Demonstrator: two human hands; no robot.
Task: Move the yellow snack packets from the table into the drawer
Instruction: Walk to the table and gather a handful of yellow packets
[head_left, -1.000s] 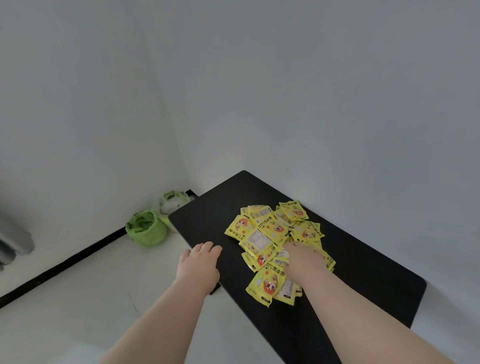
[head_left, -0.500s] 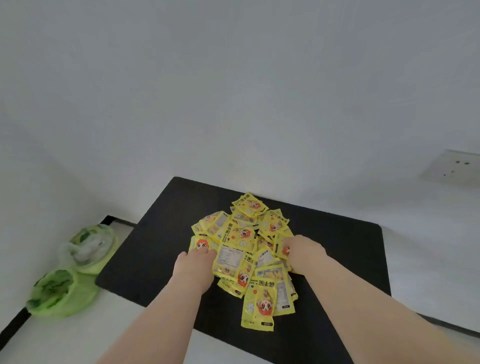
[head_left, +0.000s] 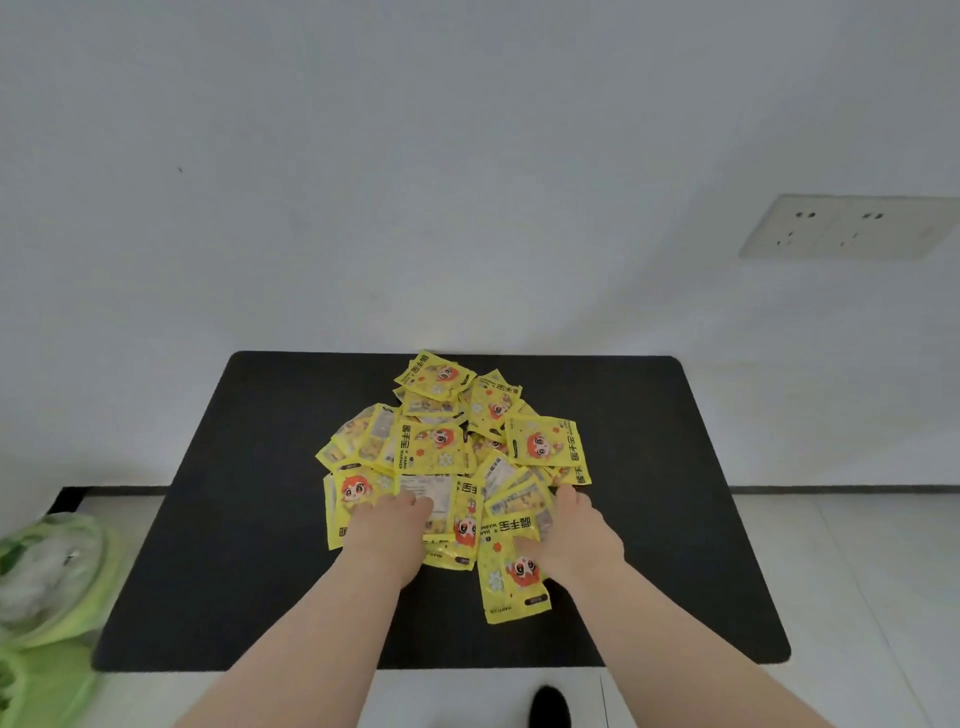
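Observation:
A heap of yellow snack packets (head_left: 441, 447) with red cartoon faces lies in the middle of the black table (head_left: 249, 545). My left hand (head_left: 387, 535) rests palm down on the near left packets, fingers bent onto them. My right hand (head_left: 576, 535) sits on the heap's near right side, its thumb across a packet and its fingers tucked down into the pile. One packet (head_left: 511, 577) sticks out toward me between both hands. No drawer is in view.
The table stands against a white wall with a socket plate (head_left: 847, 226) at the right. Green plastic bags (head_left: 47, 582) lie on the floor left of the table. A dark shoe tip (head_left: 549, 706) shows below the near edge.
The view has swung to face the table squarely. My left hand moved from the table edge onto the heap, and my right hand stayed on the packets.

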